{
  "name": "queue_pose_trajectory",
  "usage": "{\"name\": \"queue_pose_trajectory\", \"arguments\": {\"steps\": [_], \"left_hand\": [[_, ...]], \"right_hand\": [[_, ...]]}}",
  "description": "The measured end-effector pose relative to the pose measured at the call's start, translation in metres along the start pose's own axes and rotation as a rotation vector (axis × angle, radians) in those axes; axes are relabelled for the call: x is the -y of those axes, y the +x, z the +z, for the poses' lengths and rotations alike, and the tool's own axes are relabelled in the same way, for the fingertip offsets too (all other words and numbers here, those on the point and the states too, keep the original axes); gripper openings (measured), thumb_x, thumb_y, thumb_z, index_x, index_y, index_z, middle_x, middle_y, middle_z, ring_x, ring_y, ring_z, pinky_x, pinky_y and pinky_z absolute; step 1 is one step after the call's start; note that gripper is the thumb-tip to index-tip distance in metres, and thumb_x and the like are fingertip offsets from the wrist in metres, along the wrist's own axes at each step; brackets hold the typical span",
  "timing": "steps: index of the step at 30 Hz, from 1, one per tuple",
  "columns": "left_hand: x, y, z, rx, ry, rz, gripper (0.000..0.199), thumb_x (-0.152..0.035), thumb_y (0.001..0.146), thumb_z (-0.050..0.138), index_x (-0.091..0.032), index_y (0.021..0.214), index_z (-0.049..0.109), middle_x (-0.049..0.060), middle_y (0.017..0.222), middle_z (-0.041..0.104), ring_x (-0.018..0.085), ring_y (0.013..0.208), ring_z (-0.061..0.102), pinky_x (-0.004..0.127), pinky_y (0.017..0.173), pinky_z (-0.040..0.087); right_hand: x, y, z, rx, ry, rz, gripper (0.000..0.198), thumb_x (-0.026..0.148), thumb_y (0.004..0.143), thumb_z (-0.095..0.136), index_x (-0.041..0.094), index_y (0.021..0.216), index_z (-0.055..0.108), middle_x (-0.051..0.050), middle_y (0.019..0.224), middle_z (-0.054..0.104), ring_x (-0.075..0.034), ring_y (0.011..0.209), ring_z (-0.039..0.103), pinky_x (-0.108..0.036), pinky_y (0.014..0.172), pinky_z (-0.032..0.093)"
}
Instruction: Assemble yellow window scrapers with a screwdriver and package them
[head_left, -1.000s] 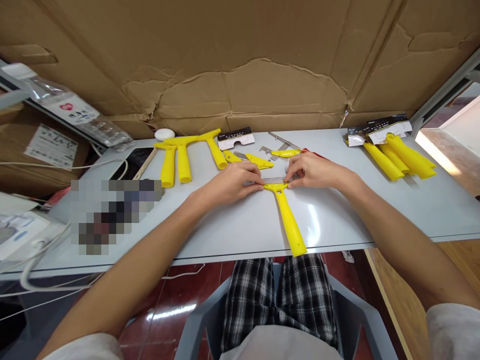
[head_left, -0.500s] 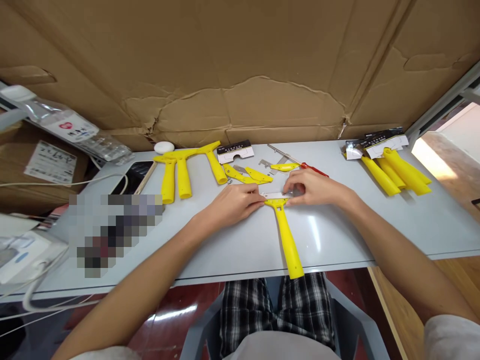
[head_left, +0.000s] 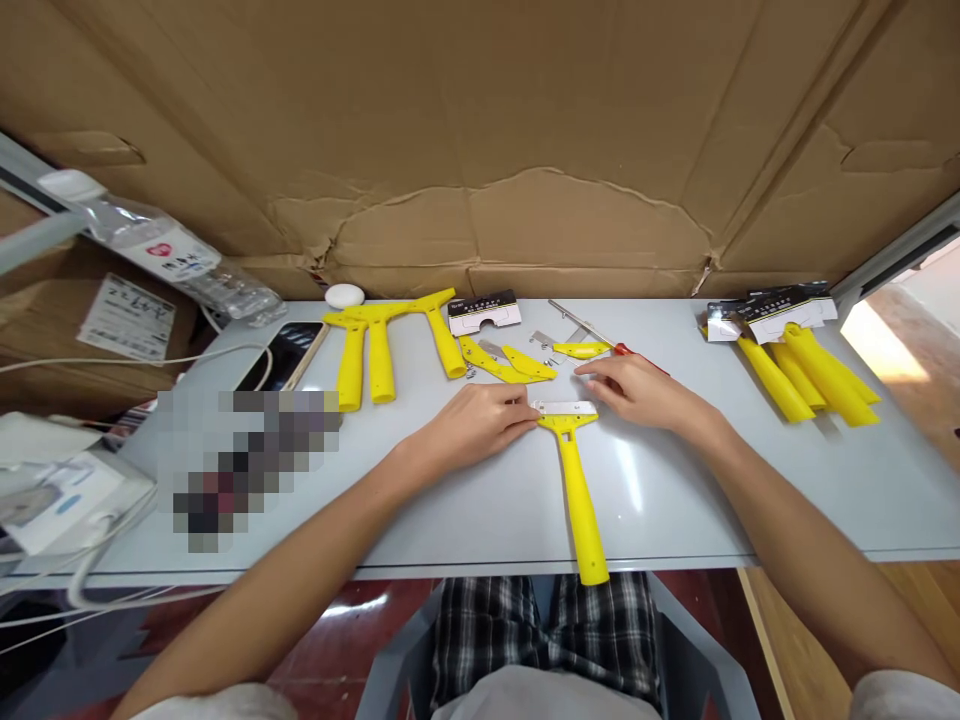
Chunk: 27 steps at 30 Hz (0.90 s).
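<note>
A yellow scraper [head_left: 579, 490] lies on the table, its handle overhanging the front edge. Along its head rests a flat metal blade [head_left: 568, 408]. My left hand [head_left: 484, 420] pinches the left end of the scraper head. My right hand [head_left: 637, 388] is off the scraper, above and to its right, index finger stretched out and holding nothing that I can see. Just beyond those fingers are a yellow blade cover [head_left: 582, 350] and a screwdriver with a red handle [head_left: 624, 349]. Several more yellow covers [head_left: 529, 366] lie farther left, with small metal bits beside them.
Yellow scraper handles [head_left: 381, 360] stand grouped at the back left. More handles with black-and-white cards [head_left: 791, 318] lie at the right. A phone [head_left: 289, 352], a water bottle [head_left: 169, 250] and cables occupy the left side. A cardboard sheet [head_left: 525, 120] walls off the back.
My right hand has let go of the right end of the scraper head and moved right, its fingers opening. My left hand keeps its pinch. The view has shifted slightly.
</note>
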<state>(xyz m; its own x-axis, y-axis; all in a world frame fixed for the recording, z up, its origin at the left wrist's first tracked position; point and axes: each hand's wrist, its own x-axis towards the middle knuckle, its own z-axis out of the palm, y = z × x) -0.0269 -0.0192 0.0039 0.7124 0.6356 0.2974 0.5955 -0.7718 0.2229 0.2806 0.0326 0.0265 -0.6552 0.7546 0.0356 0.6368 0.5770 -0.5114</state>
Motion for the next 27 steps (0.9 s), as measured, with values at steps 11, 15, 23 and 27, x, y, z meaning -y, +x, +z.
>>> {"name": "queue_pose_trajectory", "arguments": {"steps": [11,15,23,27], "left_hand": [[-0.001,0.0,-0.003,-0.005,-0.017,-0.004,0.028,-0.028,0.114,0.06,-0.02,0.109,0.086,0.006,0.093,0.078,0.017,0.08,0.072,0.03,0.071,0.048],[-0.002,0.001,-0.002,-0.009,0.005,0.016,0.028,-0.026,0.113,0.06,-0.019,0.108,0.086,0.006,0.092,0.077,0.017,0.078,0.071,0.03,0.07,0.048],[0.001,-0.001,-0.01,-0.013,-0.001,0.011,0.028,-0.03,0.112,0.06,-0.021,0.116,0.085,0.006,0.095,0.079,0.018,0.079,0.072,0.03,0.07,0.05],[0.012,0.0,-0.011,-0.071,-0.016,-0.117,0.034,-0.034,0.111,0.059,-0.019,0.129,0.083,0.009,0.104,0.082,0.021,0.087,0.076,0.033,0.078,0.056]], "right_hand": [[-0.008,0.002,0.002,-0.07,0.062,-0.041,0.06,0.055,0.119,0.032,0.022,0.112,0.081,-0.007,0.089,0.077,-0.026,0.087,0.07,-0.039,0.089,0.05],[-0.009,0.002,0.002,-0.072,0.06,-0.034,0.06,0.056,0.119,0.032,0.023,0.11,0.081,-0.007,0.088,0.076,-0.026,0.086,0.069,-0.039,0.089,0.05],[-0.008,0.001,0.001,-0.07,0.067,-0.041,0.062,0.057,0.119,0.03,0.022,0.11,0.081,-0.007,0.087,0.077,-0.026,0.086,0.069,-0.039,0.087,0.05],[-0.006,0.001,0.0,-0.066,0.068,-0.037,0.061,0.056,0.119,0.031,0.023,0.11,0.081,-0.007,0.088,0.078,-0.027,0.086,0.07,-0.041,0.09,0.052]]}}
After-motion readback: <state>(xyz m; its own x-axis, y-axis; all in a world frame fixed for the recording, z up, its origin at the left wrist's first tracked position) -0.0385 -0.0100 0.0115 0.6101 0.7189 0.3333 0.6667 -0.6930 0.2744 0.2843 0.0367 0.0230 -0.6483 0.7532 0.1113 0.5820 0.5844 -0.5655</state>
